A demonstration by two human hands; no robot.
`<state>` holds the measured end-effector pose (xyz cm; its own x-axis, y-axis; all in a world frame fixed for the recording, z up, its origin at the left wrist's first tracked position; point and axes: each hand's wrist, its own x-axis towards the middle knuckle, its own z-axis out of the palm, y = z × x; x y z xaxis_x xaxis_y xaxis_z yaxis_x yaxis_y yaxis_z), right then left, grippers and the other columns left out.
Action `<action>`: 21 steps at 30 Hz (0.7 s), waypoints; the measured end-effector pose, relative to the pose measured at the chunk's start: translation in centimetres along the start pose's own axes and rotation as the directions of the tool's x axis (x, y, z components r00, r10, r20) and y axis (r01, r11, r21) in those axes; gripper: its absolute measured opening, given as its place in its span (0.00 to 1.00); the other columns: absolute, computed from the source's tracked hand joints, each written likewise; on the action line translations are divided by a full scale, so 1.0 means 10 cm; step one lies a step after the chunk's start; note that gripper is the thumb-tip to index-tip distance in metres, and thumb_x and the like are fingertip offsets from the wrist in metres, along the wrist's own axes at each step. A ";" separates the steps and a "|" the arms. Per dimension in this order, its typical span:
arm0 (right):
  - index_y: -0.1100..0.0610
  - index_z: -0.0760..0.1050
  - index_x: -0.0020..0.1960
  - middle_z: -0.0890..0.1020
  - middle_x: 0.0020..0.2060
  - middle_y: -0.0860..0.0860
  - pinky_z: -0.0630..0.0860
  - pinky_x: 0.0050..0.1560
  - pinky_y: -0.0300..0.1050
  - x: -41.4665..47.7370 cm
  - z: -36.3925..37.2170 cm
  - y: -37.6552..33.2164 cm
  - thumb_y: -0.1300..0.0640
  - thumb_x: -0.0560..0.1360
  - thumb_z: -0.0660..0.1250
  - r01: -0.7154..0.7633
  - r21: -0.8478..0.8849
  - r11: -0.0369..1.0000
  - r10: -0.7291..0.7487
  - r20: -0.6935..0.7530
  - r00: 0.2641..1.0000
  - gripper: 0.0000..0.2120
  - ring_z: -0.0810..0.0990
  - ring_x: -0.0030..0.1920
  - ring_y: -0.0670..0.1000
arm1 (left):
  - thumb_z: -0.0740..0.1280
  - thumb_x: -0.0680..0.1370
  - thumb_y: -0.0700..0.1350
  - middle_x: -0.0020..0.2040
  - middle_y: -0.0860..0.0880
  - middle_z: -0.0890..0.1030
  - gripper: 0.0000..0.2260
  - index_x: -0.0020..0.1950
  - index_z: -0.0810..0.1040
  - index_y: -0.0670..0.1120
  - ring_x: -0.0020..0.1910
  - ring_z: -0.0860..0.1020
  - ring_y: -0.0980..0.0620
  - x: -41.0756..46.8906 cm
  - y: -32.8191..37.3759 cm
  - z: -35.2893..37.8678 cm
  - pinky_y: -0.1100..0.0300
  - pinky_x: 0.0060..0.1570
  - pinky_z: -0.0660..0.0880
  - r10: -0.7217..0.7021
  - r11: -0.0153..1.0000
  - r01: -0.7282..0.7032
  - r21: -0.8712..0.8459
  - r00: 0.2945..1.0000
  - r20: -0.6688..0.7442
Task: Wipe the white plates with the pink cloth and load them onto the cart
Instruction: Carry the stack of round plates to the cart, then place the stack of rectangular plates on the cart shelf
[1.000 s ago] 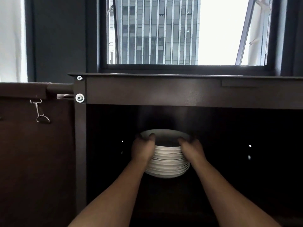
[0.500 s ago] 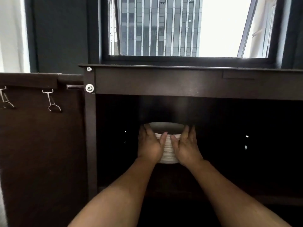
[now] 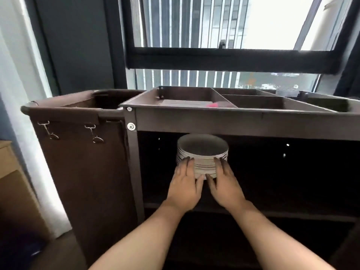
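A stack of several white plates stands on the dark middle shelf inside the brown cart. My left hand lies flat against the stack's near left side, fingers straight and pointing up. My right hand does the same on the near right side. Neither hand curls round the plates. A bit of the pink cloth shows in the left compartment of the cart's top tray.
The cart's top tray has several divided compartments. A brown fabric bag with metal clips hangs on the cart's left end. A window is behind the cart, a white curtain at the left, and a wooden cabinet at far left.
My hands went from gripping the stack's sides to lying flat on its front, the stack now deeper on the shelf. My head rose, so the cart's top tray came into view.
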<state>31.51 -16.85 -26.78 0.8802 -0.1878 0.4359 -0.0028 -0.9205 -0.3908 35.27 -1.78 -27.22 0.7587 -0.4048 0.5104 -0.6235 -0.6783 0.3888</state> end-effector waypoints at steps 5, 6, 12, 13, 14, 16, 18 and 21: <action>0.60 0.68 0.71 0.73 0.66 0.59 0.72 0.62 0.50 -0.32 -0.93 -0.74 0.54 0.77 0.65 -0.028 0.038 0.999 0.024 0.103 0.994 0.24 0.73 0.65 0.60 | 0.46 0.77 0.62 0.72 0.38 0.67 0.36 0.73 0.64 0.38 0.72 0.64 0.41 -0.22 0.36 -1.16 0.53 0.73 0.56 -0.097 0.995 0.100 -0.008 0.978 0.184; 0.61 0.70 0.69 0.75 0.64 0.59 0.74 0.59 0.51 -0.35 -1.14 -0.89 0.54 0.76 0.67 -0.025 0.039 0.999 0.021 0.098 0.995 0.23 0.75 0.63 0.61 | 0.46 0.76 0.62 0.72 0.39 0.67 0.35 0.74 0.64 0.38 0.72 0.64 0.41 -0.26 0.44 -1.43 0.52 0.73 0.56 -0.107 0.994 0.110 -0.002 0.975 0.197; 0.63 0.72 0.68 0.76 0.62 0.56 0.73 0.59 0.47 -0.39 -2.25 -1.83 0.56 0.77 0.67 0.052 0.133 0.990 -0.060 0.062 0.996 0.21 0.76 0.61 0.58 | 0.59 0.81 0.51 0.74 0.42 0.64 0.25 0.75 0.61 0.41 0.74 0.60 0.47 -0.46 0.84 -2.96 0.57 0.74 0.53 -0.192 0.981 0.195 -0.002 0.972 0.138; 0.62 0.71 0.69 0.76 0.63 0.56 0.72 0.59 0.46 -0.41 -2.38 -1.95 0.56 0.78 0.66 0.065 0.157 0.985 -0.074 0.054 0.996 0.21 0.76 0.62 0.57 | 0.59 0.81 0.51 0.74 0.43 0.64 0.25 0.75 0.61 0.41 0.74 0.60 0.47 -0.52 0.89 -3.15 0.57 0.74 0.53 -0.209 0.978 0.210 0.001 0.971 0.119; 0.61 0.71 0.69 0.75 0.64 0.55 0.72 0.58 0.44 -0.44 -2.49 -2.06 0.55 0.78 0.65 0.085 0.183 0.979 -0.095 0.046 0.994 0.21 0.75 0.62 0.56 | 0.59 0.81 0.51 0.74 0.43 0.64 0.25 0.75 0.61 0.41 0.74 0.60 0.47 -0.60 0.94 -3.31 0.57 0.74 0.53 -0.225 0.974 0.226 0.005 0.969 0.106; 0.60 0.70 0.70 0.74 0.64 0.54 0.72 0.58 0.45 -0.55 -2.62 -2.26 0.55 0.79 0.65 0.133 0.235 0.963 -0.144 0.034 0.989 0.21 0.75 0.62 0.55 | 0.57 0.81 0.53 0.74 0.44 0.64 0.26 0.75 0.61 0.42 0.74 0.60 0.48 -0.86 1.04 -3.59 0.57 0.74 0.55 -0.277 0.961 0.277 0.016 0.958 0.067; 0.60 0.70 0.70 0.74 0.65 0.53 0.74 0.58 0.48 -0.73 -2.68 -2.44 0.54 0.79 0.64 0.164 0.284 0.945 -0.187 0.055 0.981 0.21 0.75 0.62 0.55 | 0.56 0.81 0.54 0.74 0.44 0.64 0.25 0.75 0.61 0.42 0.74 0.61 0.48 -1.18 1.12 -3.82 0.56 0.73 0.57 -0.335 0.941 0.335 0.041 0.942 0.005; 0.61 0.71 0.68 0.75 0.64 0.54 0.74 0.56 0.48 -1.05 -2.69 -2.72 0.54 0.79 0.64 0.247 0.329 0.911 -0.290 0.088 0.953 0.20 0.76 0.60 0.56 | 0.56 0.82 0.53 0.75 0.46 0.63 0.25 0.76 0.60 0.44 0.74 0.60 0.50 -1.72 1.24 -4.10 0.57 0.72 0.59 -0.430 0.896 0.434 0.093 0.901 -0.062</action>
<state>9.56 0.89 1.10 0.8814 0.1186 0.4572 0.3713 -0.7723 -0.5154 6.75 21.88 0.31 0.9396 -0.0347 0.3404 -0.2116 -0.8407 0.4984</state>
